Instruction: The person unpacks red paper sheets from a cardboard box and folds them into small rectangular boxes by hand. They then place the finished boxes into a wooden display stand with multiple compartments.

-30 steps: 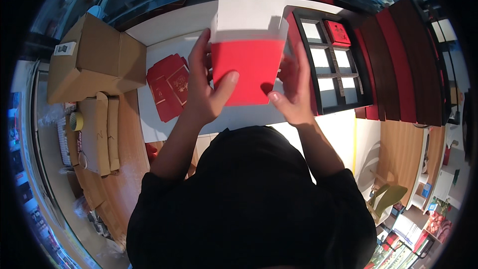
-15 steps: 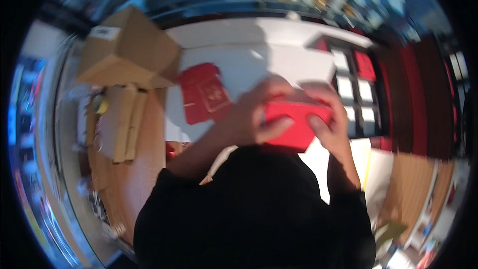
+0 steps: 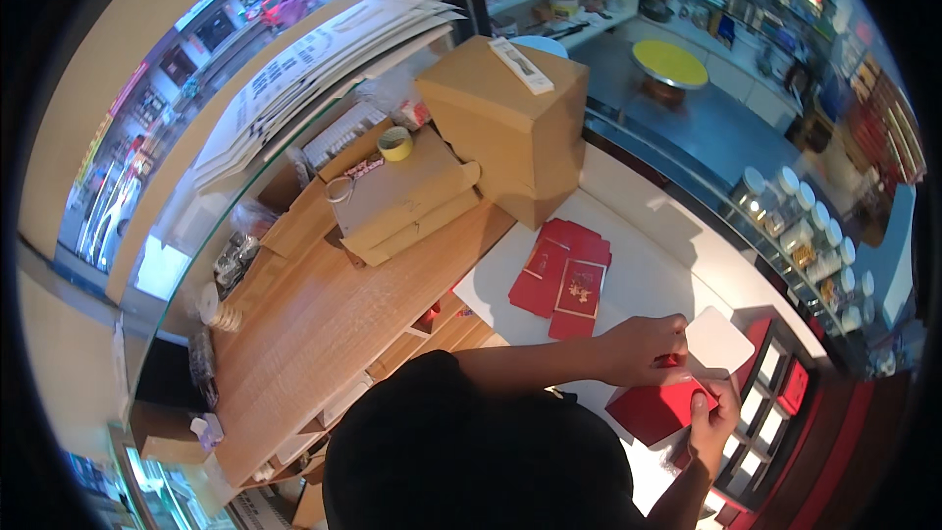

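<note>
Toward the lower right, a red paper box (image 3: 652, 410) is tilted above the white tabletop. My right hand (image 3: 719, 414) grips its right side, thumb laid on the red face. My left hand (image 3: 640, 349) is closed just above the box's upper edge. A small shiny red bit (image 3: 670, 360) shows under its curled fingers; whether it belongs to the box I cannot tell. Behind the hands a white rounded panel (image 3: 721, 336) stands out, its link to the box hidden. Flat red folded card pieces (image 3: 564, 278) with a gold print lie to the left of my hands.
A tall brown cardboard box (image 3: 510, 128) stands at the back, next to a low flat carton (image 3: 407, 208) with a yellow tape roll (image 3: 394, 143) on it. At right sits a black tray (image 3: 760, 412) with white compartments. Lidded glass jars (image 3: 805, 236) line the shelf beyond.
The view has swung left, so the table and cartons appear turned. My left hand has shifted from the box's side to its upper edge; my right hand still grips the box.
</note>
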Demonstrator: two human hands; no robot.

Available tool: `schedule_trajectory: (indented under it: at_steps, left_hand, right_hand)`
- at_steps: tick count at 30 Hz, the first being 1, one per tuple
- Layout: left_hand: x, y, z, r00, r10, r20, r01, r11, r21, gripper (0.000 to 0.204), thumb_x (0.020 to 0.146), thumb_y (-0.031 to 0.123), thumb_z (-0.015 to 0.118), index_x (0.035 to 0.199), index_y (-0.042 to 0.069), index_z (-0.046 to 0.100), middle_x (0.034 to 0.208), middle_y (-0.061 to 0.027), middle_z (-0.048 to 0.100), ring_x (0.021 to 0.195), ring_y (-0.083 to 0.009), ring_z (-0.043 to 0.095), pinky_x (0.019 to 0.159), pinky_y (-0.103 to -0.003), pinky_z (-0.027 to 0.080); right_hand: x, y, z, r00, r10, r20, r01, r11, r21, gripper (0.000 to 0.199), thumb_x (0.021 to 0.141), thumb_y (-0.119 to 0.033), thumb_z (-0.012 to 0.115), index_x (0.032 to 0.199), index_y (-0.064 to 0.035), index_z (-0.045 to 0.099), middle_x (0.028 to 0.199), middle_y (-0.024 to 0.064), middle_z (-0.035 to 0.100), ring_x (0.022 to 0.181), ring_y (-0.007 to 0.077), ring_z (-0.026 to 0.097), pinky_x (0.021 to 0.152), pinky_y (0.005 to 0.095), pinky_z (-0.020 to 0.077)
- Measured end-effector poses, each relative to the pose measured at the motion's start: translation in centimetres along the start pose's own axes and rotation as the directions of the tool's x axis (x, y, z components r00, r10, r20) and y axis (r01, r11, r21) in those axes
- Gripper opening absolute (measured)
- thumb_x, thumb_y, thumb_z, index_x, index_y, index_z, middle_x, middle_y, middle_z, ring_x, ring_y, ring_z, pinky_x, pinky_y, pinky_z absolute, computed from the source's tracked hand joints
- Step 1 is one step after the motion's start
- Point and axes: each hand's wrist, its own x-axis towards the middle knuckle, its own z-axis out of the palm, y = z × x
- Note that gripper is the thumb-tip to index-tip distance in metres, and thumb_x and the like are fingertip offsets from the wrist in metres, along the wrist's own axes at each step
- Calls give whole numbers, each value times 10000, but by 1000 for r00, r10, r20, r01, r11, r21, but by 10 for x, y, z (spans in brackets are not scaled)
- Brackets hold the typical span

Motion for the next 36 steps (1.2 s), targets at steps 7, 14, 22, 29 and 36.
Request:
schedule_trajectory:
  at_steps: [7,14,22,29,36]
  left_hand:
    - [-4,-7,0,986,-58,-158,17,968,-250,562,780,342,689,1199,49,454,1084,-133,507,924,-244,543,785,-332,450]
    - [-4,-8,-6,972,-108,-210,22,928,-371,747,706,318,776,1272,39,376,1111,-133,500,964,-223,533,835,-335,445]
    - [14,-18,-12,967,134,-218,-188,950,-250,377,698,112,781,1009,102,568,1062,-94,566,960,-196,563,769,-310,476]
    - [37,-13,-7,983,119,-138,-163,913,-374,320,798,130,678,1075,59,536,1144,-94,524,1006,-187,538,852,-286,440]
    - [43,-2,3,997,81,-13,-81,951,-299,368,840,114,642,1164,54,478,1122,-87,517,1016,-181,517,891,-293,411]
  right_hand:
    - [-1,3,18,981,0,-196,46,972,230,816,812,-296,661,1428,0,214,1460,170,286,1278,268,363,1059,397,290]
    - [8,-10,24,972,100,-213,16,876,481,803,729,-207,745,1358,-34,277,1265,144,457,1192,240,438,1012,360,329]
    - [20,0,10,996,28,-87,16,885,465,384,761,26,680,1069,-49,462,1193,150,517,1116,223,514,931,337,426]
    - [28,2,4,980,-2,-200,105,857,505,303,774,45,684,983,-41,482,1218,170,508,1049,176,542,867,306,479]
    - [28,0,-28,995,-66,73,47,972,230,379,806,-196,706,1126,-55,559,1122,121,591,1002,222,595,823,327,493]
